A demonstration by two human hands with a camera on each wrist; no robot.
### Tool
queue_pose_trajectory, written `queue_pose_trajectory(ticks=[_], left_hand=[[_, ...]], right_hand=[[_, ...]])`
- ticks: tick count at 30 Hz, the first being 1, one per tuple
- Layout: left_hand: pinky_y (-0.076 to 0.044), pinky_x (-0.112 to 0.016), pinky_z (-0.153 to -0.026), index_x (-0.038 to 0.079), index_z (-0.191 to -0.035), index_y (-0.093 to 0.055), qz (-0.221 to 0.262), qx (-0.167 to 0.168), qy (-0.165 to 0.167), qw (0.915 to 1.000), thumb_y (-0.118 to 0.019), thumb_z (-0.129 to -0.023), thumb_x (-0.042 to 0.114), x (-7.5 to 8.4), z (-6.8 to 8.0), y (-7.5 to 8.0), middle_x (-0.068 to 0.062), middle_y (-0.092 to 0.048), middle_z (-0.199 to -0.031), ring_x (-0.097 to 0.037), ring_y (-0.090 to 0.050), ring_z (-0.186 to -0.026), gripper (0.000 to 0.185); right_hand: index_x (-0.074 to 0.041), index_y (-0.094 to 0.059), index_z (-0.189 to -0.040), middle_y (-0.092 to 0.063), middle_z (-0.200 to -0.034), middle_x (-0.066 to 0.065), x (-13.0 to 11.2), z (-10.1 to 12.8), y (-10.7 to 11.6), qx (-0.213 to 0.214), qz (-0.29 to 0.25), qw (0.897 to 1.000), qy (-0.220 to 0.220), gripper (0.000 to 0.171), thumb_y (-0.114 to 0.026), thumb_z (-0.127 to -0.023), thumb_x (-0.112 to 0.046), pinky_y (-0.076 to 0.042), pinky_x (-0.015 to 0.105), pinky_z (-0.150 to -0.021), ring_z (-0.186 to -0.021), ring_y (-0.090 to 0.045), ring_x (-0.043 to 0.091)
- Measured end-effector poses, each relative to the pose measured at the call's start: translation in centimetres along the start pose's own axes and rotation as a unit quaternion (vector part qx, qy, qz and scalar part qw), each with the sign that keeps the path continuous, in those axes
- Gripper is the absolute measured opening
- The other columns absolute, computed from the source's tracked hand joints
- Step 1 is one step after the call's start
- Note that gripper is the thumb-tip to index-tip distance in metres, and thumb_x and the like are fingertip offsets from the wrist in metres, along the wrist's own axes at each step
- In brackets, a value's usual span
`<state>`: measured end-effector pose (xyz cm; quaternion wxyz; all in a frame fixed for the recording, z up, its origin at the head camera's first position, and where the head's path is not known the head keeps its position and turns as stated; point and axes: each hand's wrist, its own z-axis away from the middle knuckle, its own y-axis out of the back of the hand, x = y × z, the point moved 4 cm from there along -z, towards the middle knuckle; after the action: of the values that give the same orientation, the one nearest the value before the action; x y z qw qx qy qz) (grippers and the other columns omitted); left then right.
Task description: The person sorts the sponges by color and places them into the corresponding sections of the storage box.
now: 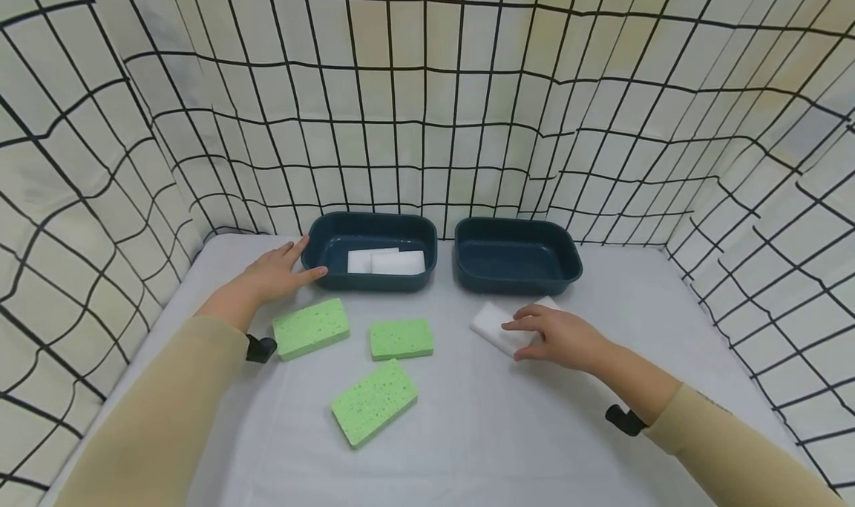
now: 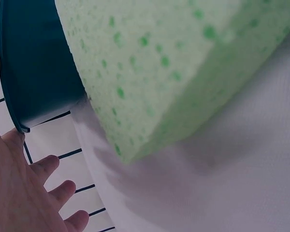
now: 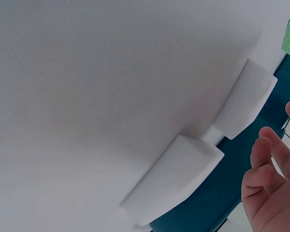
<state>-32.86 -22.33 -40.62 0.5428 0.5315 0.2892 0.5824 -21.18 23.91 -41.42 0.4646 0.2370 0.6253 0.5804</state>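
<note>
two sponges (image 1: 386,261) in left tub (image 1: 334,234) | right tub (image 1: 517,234) beside it

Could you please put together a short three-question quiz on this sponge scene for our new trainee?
1. How many green rectangular sponges lie on the white table cloth?
2. True or false: the right-hand dark teal plastic tub holds white foam blocks.
3. Which hand touches the left-hand dark teal plastic tub: A left, B right, C neither?

Key:
1. Three.
2. False; it is empty. The two white foam blocks lie in the left-hand tub.
3. A; the left hand rests against its rim, while the right hand is over a white foam block on the cloth.
</note>
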Motion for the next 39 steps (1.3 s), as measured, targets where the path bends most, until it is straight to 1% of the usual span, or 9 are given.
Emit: queue_pose_trajectory(ticks=[6, 9, 14, 19, 27, 31, 34, 39], left_hand=[[-0.012, -0.073, -0.110, 0.011, -0.160, 0.005, 0.004, 0.005, -0.001, 1.0000, -0.031, -0.092, 0.078, -0.1, 0.0, 0.0, -0.033, -0.004, -0.159, -0.059, -0.007, -0.141, 0.101], [-0.012, -0.073, -0.110, 0.012, -0.160, 0.005, 0.002, 0.005, -0.001, 1.0000, -0.031, -0.092, 0.078, -0.2, -0.1, -0.2, -0.033, -0.005, -0.159, -0.059, -0.008, -0.141, 0.101], [-0.013, -0.073, -0.110, 0.012, -0.160, 0.005, -0.003, 0.003, 0.005, 1.0000, -0.031, -0.092, 0.078, -0.3, -0.4, -0.3, -0.032, -0.005, -0.160, -0.059, -0.008, -0.141, 0.101], [-0.013, -0.073, -0.110, 0.012, -0.160, 0.005, -0.006, 0.005, 0.005, 1.0000, -0.029, -0.090, 0.081, -0.2, -0.3, -0.3, -0.032, -0.006, -0.159, -0.059, -0.008, -0.141, 0.103], [-0.013, -0.073, -0.110, 0.011, -0.160, 0.004, -0.006, 0.009, -0.001, 0.9999, -0.030, -0.091, 0.080, -0.2, -0.2, -0.3, -0.033, -0.006, -0.159, -0.060, -0.008, -0.141, 0.103], [-0.013, -0.073, -0.110, 0.012, -0.160, 0.004, -0.005, 0.007, 0.001, 1.0000, -0.030, -0.091, 0.080, -0.3, -0.4, -0.3, -0.033, -0.006, -0.159, -0.059, -0.009, -0.141, 0.103], [-0.013, -0.073, -0.110, 0.011, -0.160, 0.004, -0.004, 0.008, 0.001, 1.0000, -0.030, -0.090, 0.081, -0.4, -0.4, -0.3, -0.033, -0.006, -0.159, -0.059, -0.009, -0.141, 0.104], [-0.013, -0.073, -0.110, 0.011, -0.160, 0.005, -0.008, 0.007, 0.000, 0.9999, -0.029, -0.090, 0.081, -0.4, -0.4, -0.4, -0.033, -0.006, -0.159, -0.060, -0.008, -0.141, 0.104]], right_hand=[[-0.028, -0.066, -0.133, -0.058, -0.133, 0.006, 0.4, -0.4, -0.3, 0.001, 0.022, 1.000, -0.014, 0.058, -0.081, -0.080, -0.046, -0.052, 0.046, -0.093, -0.113, -0.061, 0.024], [-0.028, -0.064, -0.135, -0.058, -0.134, 0.006, 0.6, -0.5, -0.5, -0.003, 0.030, 0.999, -0.024, 0.061, -0.082, -0.079, -0.047, -0.051, 0.047, -0.095, -0.116, -0.060, 0.026], [-0.028, -0.063, -0.136, -0.057, -0.134, 0.006, 0.8, -0.8, -0.8, -0.017, 0.033, 0.999, -0.039, 0.064, -0.083, -0.078, -0.046, -0.051, 0.046, -0.096, -0.114, -0.060, 0.025], [-0.025, -0.064, -0.135, -0.059, -0.129, 0.007, 0.6, -0.8, -0.9, -0.025, 0.037, 0.998, -0.043, 0.066, -0.085, -0.075, -0.045, -0.051, 0.045, -0.094, -0.111, -0.060, 0.025], [-0.029, -0.063, -0.136, -0.060, -0.126, 0.007, 0.8, -0.7, -1.4, -0.035, 0.063, 0.995, -0.064, 0.065, -0.083, -0.077, -0.048, -0.053, 0.044, -0.089, -0.109, -0.061, 0.024], [-0.030, -0.063, -0.136, -0.060, -0.127, 0.008, 0.7, -0.7, -1.3, -0.032, 0.069, 0.995, -0.067, 0.064, -0.082, -0.078, -0.048, -0.053, 0.045, -0.089, -0.110, -0.061, 0.025], [-0.030, -0.064, -0.135, -0.060, -0.126, 0.006, 0.6, -0.7, -1.1, -0.020, 0.065, 0.996, -0.066, 0.061, -0.081, -0.079, -0.048, -0.054, 0.044, -0.088, -0.108, -0.061, 0.023], [-0.030, -0.065, -0.134, -0.060, -0.124, 0.004, 0.6, -0.5, -0.4, 0.003, 0.059, 0.997, -0.052, 0.059, -0.082, -0.079, -0.047, -0.054, 0.041, -0.085, -0.102, -0.060, 0.021]])
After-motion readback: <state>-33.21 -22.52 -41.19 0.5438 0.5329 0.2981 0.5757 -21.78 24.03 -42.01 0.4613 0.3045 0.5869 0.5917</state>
